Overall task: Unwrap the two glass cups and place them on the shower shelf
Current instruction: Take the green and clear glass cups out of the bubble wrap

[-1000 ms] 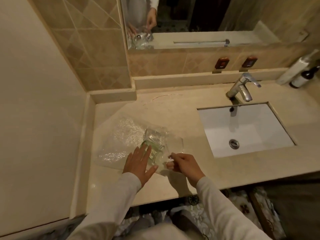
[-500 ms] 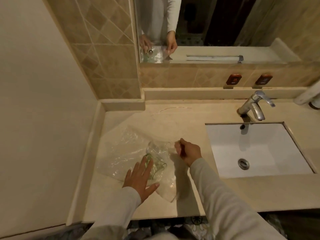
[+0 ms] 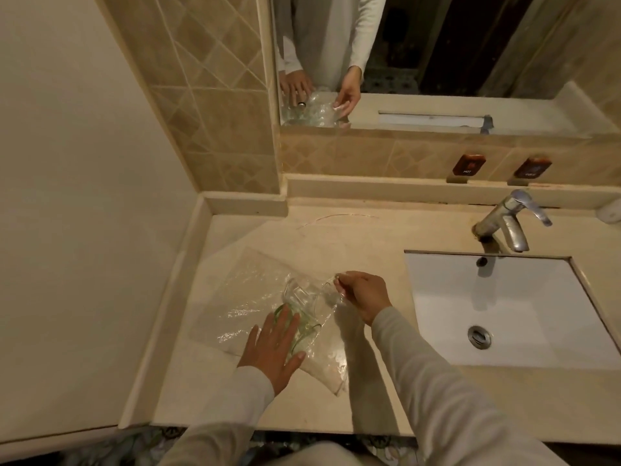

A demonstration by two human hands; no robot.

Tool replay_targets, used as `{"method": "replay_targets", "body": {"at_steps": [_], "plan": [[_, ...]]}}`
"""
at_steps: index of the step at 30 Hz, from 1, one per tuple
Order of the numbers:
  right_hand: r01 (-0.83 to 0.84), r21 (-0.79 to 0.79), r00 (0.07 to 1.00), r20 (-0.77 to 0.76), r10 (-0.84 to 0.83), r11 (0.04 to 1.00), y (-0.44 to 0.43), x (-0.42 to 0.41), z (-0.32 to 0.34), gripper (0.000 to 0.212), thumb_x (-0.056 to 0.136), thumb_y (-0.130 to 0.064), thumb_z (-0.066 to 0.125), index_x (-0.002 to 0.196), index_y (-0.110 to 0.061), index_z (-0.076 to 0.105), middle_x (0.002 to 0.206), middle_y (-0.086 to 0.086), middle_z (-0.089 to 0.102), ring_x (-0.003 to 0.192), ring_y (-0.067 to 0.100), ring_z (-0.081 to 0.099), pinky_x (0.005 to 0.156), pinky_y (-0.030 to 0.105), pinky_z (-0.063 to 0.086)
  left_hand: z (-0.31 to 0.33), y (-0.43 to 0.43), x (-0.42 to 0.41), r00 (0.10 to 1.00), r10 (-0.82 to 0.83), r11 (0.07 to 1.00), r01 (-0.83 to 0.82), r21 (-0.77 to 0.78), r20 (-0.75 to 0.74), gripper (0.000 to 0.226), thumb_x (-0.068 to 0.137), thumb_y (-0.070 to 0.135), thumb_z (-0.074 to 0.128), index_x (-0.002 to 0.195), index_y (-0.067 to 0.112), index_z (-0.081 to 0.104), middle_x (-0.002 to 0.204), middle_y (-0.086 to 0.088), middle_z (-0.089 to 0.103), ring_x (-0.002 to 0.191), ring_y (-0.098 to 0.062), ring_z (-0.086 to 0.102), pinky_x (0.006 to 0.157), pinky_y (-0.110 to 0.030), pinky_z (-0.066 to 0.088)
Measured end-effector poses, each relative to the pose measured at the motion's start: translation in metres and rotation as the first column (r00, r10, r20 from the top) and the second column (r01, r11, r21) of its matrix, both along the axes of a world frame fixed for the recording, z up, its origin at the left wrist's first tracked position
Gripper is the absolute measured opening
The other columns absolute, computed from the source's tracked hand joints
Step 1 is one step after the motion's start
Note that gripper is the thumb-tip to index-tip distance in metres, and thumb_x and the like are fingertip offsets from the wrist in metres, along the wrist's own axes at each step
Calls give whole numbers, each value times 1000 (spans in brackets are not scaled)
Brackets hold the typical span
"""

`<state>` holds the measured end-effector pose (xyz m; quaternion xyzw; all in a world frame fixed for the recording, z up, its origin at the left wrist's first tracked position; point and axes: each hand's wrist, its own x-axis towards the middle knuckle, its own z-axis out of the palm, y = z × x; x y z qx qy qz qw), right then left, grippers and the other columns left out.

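clearly two glass cups point(image 3: 299, 307) lie in one clear wrap point(image 3: 248, 290), under the left hand point(image 3: 272, 348)'s flat, spread fingers. right hand point(image 3: 364, 294) fingers pinch the wrap's edge; a sink point(image 3: 537, 297) sits beyond.

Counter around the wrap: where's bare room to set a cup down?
Free: the counter strip between the plastic wrap and the back ledge, and the patch between right hand and sink. Crowded: the left-centre, under wrap, glass cups and left hand.
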<state>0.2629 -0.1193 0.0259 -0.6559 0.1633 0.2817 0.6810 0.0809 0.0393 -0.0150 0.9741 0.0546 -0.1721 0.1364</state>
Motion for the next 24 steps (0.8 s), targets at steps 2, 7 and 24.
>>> {"method": "replay_targets", "body": {"at_steps": [2,7,24], "plan": [[-10,-3,1000,14,10,1000,-2,4,0,14,86,1,62,74,6,67,76,22,55,74,30,48,75,40,42,-1,-5,2,998,62,997,-62,-37,3,68,99,55,19,152,32,-16,158,7,-29,150,-20,-14,121,-44,4],[-4,-4,997,-79,3,1000,-18,-6,-7,28,97,-25,68,81,-2,72,76,17,73,65,26,65,68,36,60,-2,-9,14,906,418,869,-378,-320,66,75,89,72,24,153,34,14,165,3,5,147,-19,18,116,-44,20],[29,-308,996,91,-1,951,-102,-63,-27,49,97,-49,60,84,-3,72,81,12,75,77,22,71,96,52,56,1,7,100,782,623,681,-541,-494,1,46,98,39,49,137,14,52,143,-12,48,129,-29,46,107,-31,31]]}}
